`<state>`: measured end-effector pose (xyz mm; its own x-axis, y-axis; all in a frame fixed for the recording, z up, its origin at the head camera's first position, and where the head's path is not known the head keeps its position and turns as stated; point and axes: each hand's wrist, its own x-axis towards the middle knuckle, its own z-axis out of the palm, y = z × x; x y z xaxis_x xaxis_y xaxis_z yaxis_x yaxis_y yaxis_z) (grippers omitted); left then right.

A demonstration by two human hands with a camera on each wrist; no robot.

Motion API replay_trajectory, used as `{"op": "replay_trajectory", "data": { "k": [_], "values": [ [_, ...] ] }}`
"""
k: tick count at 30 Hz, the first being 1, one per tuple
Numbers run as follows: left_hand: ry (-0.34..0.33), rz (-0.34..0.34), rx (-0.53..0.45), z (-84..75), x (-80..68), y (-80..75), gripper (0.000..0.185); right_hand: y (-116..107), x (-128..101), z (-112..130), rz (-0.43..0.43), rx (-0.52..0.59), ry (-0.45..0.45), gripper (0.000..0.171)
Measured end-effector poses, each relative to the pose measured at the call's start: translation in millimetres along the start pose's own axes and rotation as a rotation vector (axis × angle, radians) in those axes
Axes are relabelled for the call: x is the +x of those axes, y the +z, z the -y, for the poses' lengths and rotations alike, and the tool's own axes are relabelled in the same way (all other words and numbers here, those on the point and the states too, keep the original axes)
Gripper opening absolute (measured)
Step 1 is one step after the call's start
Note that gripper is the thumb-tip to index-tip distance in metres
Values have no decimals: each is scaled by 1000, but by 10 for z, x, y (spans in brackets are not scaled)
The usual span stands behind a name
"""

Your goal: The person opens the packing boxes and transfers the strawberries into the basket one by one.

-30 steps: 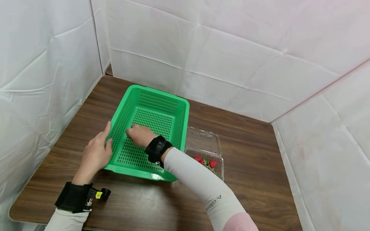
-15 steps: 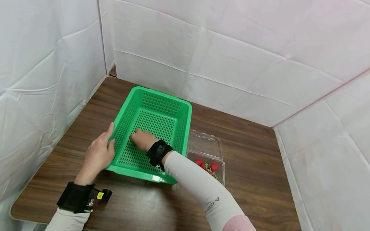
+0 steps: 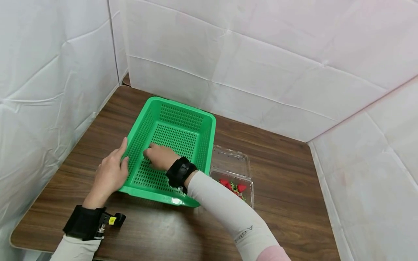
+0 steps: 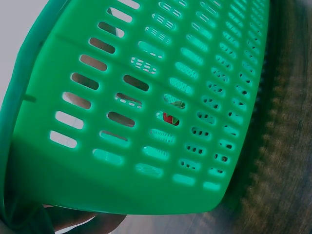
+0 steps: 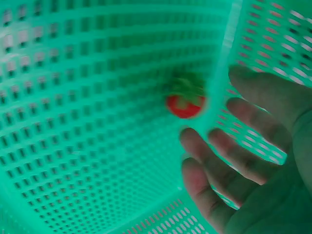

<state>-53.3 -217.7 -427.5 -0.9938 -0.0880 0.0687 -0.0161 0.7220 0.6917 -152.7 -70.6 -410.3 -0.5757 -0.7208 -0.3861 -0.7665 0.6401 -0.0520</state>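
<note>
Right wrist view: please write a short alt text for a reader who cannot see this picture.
A small red strawberry with a green top lies blurred inside a green slotted plastic basket. The person's right hand is beside it, fingers relaxed and not touching it. The basket's mesh fills the rest of the picture.

A brown wooden table [image 3: 281, 174] carries a green basket [image 3: 209, 134] toward its left edge, with a clear box [image 3: 230, 161] just beside it.
</note>
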Motion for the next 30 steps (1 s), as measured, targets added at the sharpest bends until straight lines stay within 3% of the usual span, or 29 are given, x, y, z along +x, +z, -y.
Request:
{"op": "replay_trajectory", "data": {
  "k": [10, 21, 30],
  "values": [
    [1, 7, -17, -10, -10, -9, 63, -443, -331, 76, -19, 75, -13, 43],
    [14, -20, -30, -3, -19, -10, 63, -621, -932, -82, -242, 234, -28, 42],
    [12, -32, -38, 16, -54, -34, 62, -555, -1322, -214, -419, 281, -22, 32]
  ]
}}
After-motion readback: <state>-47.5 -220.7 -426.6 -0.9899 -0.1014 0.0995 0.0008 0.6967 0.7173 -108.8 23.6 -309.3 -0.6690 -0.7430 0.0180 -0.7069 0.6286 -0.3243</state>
